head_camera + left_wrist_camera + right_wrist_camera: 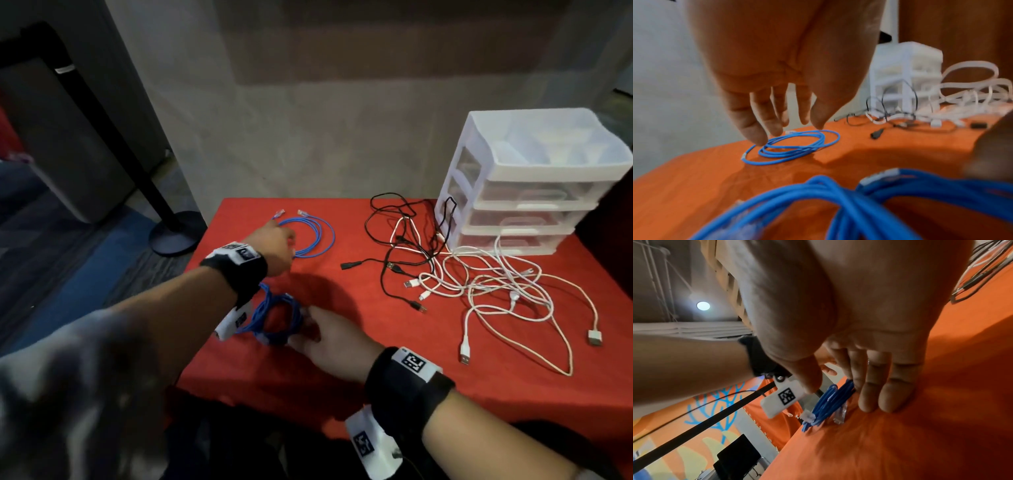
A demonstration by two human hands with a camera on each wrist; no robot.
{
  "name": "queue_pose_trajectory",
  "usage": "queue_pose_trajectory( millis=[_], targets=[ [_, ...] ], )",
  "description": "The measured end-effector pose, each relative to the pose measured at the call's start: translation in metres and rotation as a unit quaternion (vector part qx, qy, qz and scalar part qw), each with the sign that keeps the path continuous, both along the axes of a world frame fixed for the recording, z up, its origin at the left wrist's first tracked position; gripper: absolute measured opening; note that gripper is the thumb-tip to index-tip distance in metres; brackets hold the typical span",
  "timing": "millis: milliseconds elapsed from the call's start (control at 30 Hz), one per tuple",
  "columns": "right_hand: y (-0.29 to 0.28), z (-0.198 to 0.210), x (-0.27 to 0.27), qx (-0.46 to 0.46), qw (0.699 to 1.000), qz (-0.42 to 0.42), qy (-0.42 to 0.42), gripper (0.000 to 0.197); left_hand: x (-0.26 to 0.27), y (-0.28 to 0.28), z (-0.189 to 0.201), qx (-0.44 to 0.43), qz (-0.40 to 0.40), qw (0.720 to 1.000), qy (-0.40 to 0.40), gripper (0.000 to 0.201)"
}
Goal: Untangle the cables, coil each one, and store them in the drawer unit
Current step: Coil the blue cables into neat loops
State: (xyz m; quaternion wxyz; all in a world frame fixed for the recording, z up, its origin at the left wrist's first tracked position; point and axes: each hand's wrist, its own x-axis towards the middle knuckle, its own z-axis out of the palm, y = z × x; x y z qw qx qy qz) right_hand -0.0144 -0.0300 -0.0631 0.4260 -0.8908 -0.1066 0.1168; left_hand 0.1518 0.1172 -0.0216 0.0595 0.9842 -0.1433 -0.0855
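A thin blue cable coil [310,236] [791,146] lies flat at the far left of the red table [394,349]. My left hand [286,248] [789,129] hangs over it with straight fingers, the fingertips at the coil's near rim. A thicker blue cable bundle [274,318] [826,405] lies nearer me. My right hand [305,329] [838,395] touches its right side with straight fingers pressed to the cloth. A tangle of white and black cables [479,284] lies in front of the white drawer unit [524,181], whose drawers are closed.
The table's left edge runs close to both blue cables. A black stand base [174,236] sits on the floor beyond that edge. A wall stands behind the table. Loose USB plugs [594,337] trail toward the front right.
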Motion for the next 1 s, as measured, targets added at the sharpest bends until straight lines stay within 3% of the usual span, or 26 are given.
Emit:
queue_pose_trajectory(
  millis=[133, 267, 367, 433, 500, 533, 633, 700, 767, 833, 1000],
  targets=[
    [-0.012, -0.004, 0.002, 0.036, 0.999, 0.014, 0.029, 0.043, 0.026, -0.007, -0.019, 0.133, -0.015, 0.990, 0.052, 0.033],
    [-0.040, -0.018, 0.001, 0.039, 0.998, -0.044, 0.024, 0.039, 0.024, -0.008, -0.025, 0.152, -0.040, 0.987, 0.042, 0.024],
    [-0.067, -0.016, -0.001, 0.085, 0.994, -0.069, 0.014, 0.022, 0.017, -0.009, -0.023, 0.019, -0.028, 0.999, 0.010, 0.010],
    [-0.085, -0.007, -0.001, 0.115, 0.989, -0.095, -0.007, 0.014, 0.005, -0.021, -0.015, -0.149, 0.016, 0.986, -0.068, 0.007],
    [-0.098, 0.006, 0.001, 0.153, 0.978, -0.135, -0.052, 0.009, -0.018, -0.041, 0.001, -0.336, 0.033, 0.933, -0.123, 0.010],
    [-0.102, 0.015, 0.002, 0.174, 0.969, -0.154, -0.082, 0.011, -0.030, -0.051, 0.010, -0.417, 0.038, 0.902, -0.109, 0.011],
    [-0.106, 0.043, 0.004, 0.200, 0.948, -0.175, -0.173, 0.031, -0.068, -0.081, 0.035, -0.570, 0.060, 0.818, 0.051, 0.011],
    [-0.106, 0.056, 0.005, 0.170, 0.949, -0.168, -0.206, 0.044, -0.089, -0.095, 0.045, -0.614, 0.060, 0.771, 0.161, 0.015],
    [-0.105, 0.063, 0.002, 0.179, 0.950, -0.165, -0.198, 0.031, -0.101, -0.103, 0.051, -0.624, 0.054, 0.752, 0.205, 0.016],
    [-0.108, 0.068, -0.002, 0.201, 0.944, -0.190, -0.181, 0.018, -0.107, -0.106, 0.056, -0.613, 0.060, 0.759, 0.210, 0.017],
    [-0.135, 0.063, -0.015, 0.241, 0.930, -0.240, -0.141, 0.011, -0.111, -0.094, 0.070, -0.592, 0.096, 0.770, 0.218, 0.015]
  ],
)
